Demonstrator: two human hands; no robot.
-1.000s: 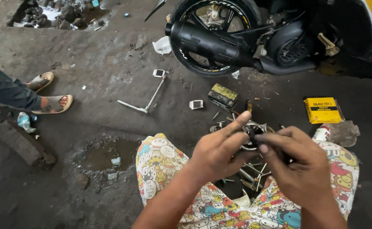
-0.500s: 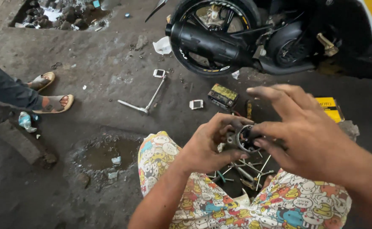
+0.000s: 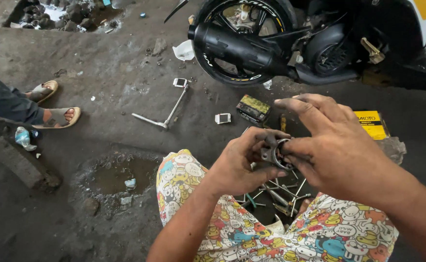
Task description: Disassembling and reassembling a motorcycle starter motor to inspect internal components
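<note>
**A:** Metal ring part [image 3: 277,151], small and dark, with a round bright rim: where does it sit?

**B:** Just right of the frame's middle, above the person's lap, pinched between both hands.

**A:** Start at the far left, then.

**B:** At nine o'clock another person's sandalled feet [image 3: 52,104] rest on the concrete floor [image 3: 125,63], dark trouser leg above them. At their seven o'clock lies a crumpled plastic bottle [image 3: 22,137]. Further right, a muddy hollow [image 3: 113,177] with scraps in it.

**A:** And towards the centre?

**B:** A T-handle wrench [image 3: 167,110] lies at about eleven o'clock from the hands, a small white box [image 3: 222,118] just right of it, then a dark box with a yellow top [image 3: 253,109].

**A:** The hands?

**B:** The left hand [image 3: 237,165] comes up from six o'clock, fingers curled narrow around the ring part's left side. The right hand [image 3: 334,145] comes in from four o'clock; its thumb and lower fingers grip the part's right edge while the index finger is stretched out above it. Both are smeared with grease.

**A:** Beneath them?

**B:** Cartoon-print shorts [image 3: 232,233] over both knees, and between the knees a scatter of loose tools and rods [image 3: 276,191].

**A:** To the right?

**B:** A yellow carton [image 3: 372,123] at three o'clock. At twelve to one o'clock, a motorbike's rear wheel [image 3: 244,29] and black exhaust [image 3: 237,46].
</note>
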